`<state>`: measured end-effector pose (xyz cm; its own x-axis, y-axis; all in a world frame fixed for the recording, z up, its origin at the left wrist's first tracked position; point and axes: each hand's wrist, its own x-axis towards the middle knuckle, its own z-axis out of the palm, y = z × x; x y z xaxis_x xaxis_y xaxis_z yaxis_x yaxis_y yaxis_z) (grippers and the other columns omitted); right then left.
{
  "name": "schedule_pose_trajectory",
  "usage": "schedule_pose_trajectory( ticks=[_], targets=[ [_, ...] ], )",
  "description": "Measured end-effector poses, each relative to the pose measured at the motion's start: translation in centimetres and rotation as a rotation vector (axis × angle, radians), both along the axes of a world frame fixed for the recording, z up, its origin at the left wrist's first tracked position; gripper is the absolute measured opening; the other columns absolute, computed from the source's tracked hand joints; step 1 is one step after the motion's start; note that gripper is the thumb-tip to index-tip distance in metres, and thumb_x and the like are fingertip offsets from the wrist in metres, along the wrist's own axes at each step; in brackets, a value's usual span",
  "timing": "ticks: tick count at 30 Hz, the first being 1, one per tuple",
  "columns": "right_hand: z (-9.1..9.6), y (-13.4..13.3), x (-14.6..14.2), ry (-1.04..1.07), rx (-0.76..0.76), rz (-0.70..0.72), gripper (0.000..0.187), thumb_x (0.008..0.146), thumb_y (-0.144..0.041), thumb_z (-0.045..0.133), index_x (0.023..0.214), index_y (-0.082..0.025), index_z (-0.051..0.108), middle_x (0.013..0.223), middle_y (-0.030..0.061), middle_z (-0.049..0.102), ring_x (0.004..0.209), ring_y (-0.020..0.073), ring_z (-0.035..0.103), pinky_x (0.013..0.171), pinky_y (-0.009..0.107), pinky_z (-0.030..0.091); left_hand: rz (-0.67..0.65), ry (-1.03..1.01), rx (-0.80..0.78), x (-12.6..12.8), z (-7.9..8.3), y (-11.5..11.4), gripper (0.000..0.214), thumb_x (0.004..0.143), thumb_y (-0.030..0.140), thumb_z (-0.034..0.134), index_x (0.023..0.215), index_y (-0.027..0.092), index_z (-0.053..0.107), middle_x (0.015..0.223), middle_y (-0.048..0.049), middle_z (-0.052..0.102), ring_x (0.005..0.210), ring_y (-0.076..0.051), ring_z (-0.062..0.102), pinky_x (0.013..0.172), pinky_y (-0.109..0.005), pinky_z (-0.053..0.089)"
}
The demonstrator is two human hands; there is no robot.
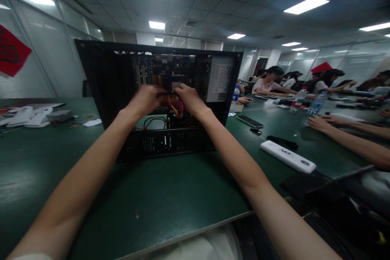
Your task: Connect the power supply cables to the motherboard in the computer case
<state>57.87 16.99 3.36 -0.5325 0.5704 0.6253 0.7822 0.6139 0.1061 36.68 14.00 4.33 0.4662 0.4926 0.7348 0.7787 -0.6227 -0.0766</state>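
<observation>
An open black computer case [100,85] stands on the green table [146,195] in front of me, its motherboard [164,69] and power supply [219,79] exposed. Both my arms reach into it. My left hand [148,99] is closed, fingers curled on a dark part by the bundle of red, yellow and orange cables [175,107]. My right hand [190,97] is closed too, pinching at the same spot just right of the left hand. What exactly each hand grips is hidden by the fingers.
A white power strip [288,156], a black phone [250,121] and small dark items lie right of the case. White objects [29,115] sit at the far left. Another person's forearms [350,142] rest on the table at right; more people and water bottles [234,99] sit beyond.
</observation>
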Motion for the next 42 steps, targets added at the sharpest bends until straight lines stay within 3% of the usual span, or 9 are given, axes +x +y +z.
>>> schedule_pose_trajectory(
  ticks=[4,7,11,17,21,28,35,42],
  targets=[
    [-1.1,1.3,-0.4,-0.047,-0.093,-0.083,0.036,0.104,-0.012,0.045,0.129,-0.013,0.070,0.126,0.0199,0.069,0.112,0.0279,0.068,0.092,0.034,0.051,0.117,0.063,-0.141,0.2,-1.5,2.8,0.027,0.094,0.029,0.059,0.107,0.025,0.082,0.106,-0.0068,0.083,0.100,-0.026,0.076,0.083,-0.036,0.058],
    [-1.6,1.8,-0.4,-0.067,-0.090,-0.092,0.033,0.103,-0.013,0.046,0.126,-0.013,0.071,0.128,0.0209,0.069,0.113,0.0290,0.069,0.092,0.035,0.052,0.182,0.181,-0.213,1.0,-1.5,3.5,0.029,0.094,0.030,0.058,0.111,0.026,0.082,0.105,-0.0070,0.082,0.096,-0.025,0.076,0.079,-0.033,0.055],
    [-2.1,2.1,-0.4,-0.110,-0.097,-0.021,0.031,0.103,-0.017,0.051,0.126,-0.013,0.071,0.131,0.0194,0.068,0.116,0.0297,0.068,0.093,0.036,0.052,0.228,0.316,-0.240,2.2,-1.4,3.2,0.031,0.095,0.030,0.057,0.116,0.029,0.081,0.107,-0.0078,0.082,0.095,-0.027,0.076,0.081,-0.033,0.055],
    [-2.9,2.1,-0.7,-0.162,-0.077,-0.011,0.029,0.101,-0.020,0.059,0.126,-0.013,0.071,0.131,0.0177,0.069,0.117,0.0308,0.069,0.093,0.037,0.054,0.205,0.365,-0.240,2.0,-3.4,3.2,0.032,0.097,0.022,0.053,0.115,0.020,0.080,0.127,-0.0102,0.077,0.120,-0.026,0.070,0.101,-0.033,0.053],
    [-3.4,2.0,-0.8,-0.213,-0.121,0.030,0.030,0.102,-0.021,0.059,0.126,-0.012,0.073,0.132,0.0184,0.070,0.121,0.0306,0.067,0.098,0.038,0.052,0.278,0.412,-0.336,2.0,-3.8,3.0,0.032,0.099,0.024,0.053,0.111,0.017,0.081,0.114,-0.0132,0.080,0.111,-0.027,0.074,0.093,-0.032,0.055],
    [-3.9,1.6,-0.5,-0.212,-0.179,0.033,0.033,0.102,-0.010,0.051,0.124,-0.010,0.074,0.131,0.0186,0.070,0.123,0.0296,0.067,0.099,0.035,0.052,0.362,0.475,-0.367,2.8,-3.7,1.8,0.030,0.099,0.026,0.054,0.109,0.017,0.081,0.115,-0.0150,0.079,0.111,-0.031,0.074,0.093,-0.036,0.056],
    [-3.7,0.5,-0.6,-0.223,-0.164,-0.093,0.032,0.101,-0.015,0.052,0.125,-0.012,0.073,0.127,0.0216,0.072,0.118,0.0355,0.070,0.094,0.043,0.057,0.433,0.411,-0.381,2.4,-3.8,1.7,0.033,0.100,0.028,0.054,0.117,0.019,0.080,0.115,-0.0151,0.078,0.110,-0.033,0.074,0.093,-0.040,0.057],
    [-4.0,0.7,-0.5,-0.197,-0.218,-0.067,0.032,0.099,-0.010,0.053,0.122,-0.008,0.074,0.131,0.0211,0.070,0.119,0.0318,0.070,0.098,0.036,0.056,0.425,0.378,-0.422,2.0,-4.0,2.2,0.031,0.098,0.032,0.058,0.118,0.024,0.081,0.113,-0.0125,0.079,0.110,-0.032,0.074,0.093,-0.039,0.057]
  ],
)
